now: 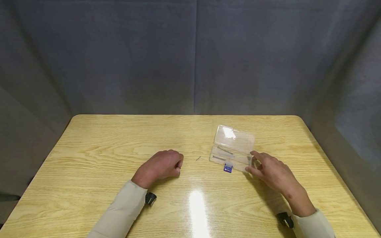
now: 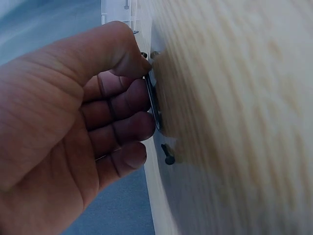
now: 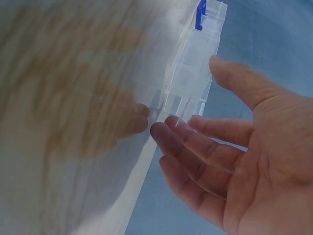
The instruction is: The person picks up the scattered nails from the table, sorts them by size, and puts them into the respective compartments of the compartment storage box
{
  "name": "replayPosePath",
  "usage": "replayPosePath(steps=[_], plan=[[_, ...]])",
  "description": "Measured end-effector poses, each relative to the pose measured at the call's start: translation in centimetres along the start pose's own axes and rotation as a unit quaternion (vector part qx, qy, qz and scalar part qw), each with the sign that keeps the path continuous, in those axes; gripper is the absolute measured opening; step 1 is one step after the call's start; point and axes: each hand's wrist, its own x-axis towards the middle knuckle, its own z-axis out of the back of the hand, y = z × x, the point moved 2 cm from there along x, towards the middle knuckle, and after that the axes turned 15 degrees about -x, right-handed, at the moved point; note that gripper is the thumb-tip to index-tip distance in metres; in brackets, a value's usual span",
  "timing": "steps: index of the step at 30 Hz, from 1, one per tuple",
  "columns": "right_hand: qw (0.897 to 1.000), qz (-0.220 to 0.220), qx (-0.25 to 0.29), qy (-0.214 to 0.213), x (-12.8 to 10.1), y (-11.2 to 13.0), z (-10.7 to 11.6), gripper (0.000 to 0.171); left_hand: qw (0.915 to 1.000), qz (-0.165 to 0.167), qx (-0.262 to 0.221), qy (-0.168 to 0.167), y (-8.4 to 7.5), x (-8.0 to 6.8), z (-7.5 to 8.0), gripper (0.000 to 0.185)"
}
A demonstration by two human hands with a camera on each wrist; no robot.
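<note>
Low over the table, my left hand (image 1: 162, 165) is curled, with its thumb and fingertips pinching a dark, slim nail (image 2: 153, 103). A shorter nail (image 2: 167, 154) with a round head lies on the wood beside those fingers in the left wrist view. Another small nail (image 1: 198, 158) lies between the hand and a clear plastic box (image 1: 239, 164). The box's lid (image 1: 238, 137) is tipped back, its blue latch (image 1: 228, 168) hangs at the front, and two long nails (image 1: 225, 150) rest inside. At the box's right end is my right hand (image 1: 275, 172), fingers loosely spread, fingertips right at the end wall (image 3: 188, 110).
The wood-grain table (image 1: 98, 142) extends around both hands, with a bright glare strip near the front. A grey-blue curtain (image 1: 134, 59) stands behind its far edge and along both sides. A dark camera sits on each wrist.
</note>
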Motion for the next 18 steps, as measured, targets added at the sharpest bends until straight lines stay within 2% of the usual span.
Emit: replayPosePath(steps=[18], plan=[[1.0, 0.004, 0.009, -0.012, 0.02, -0.1, -0.17, 0.062, 1.0, -0.008, 0.002, -0.004, 0.08, 0.31, -0.08, 0.028]])
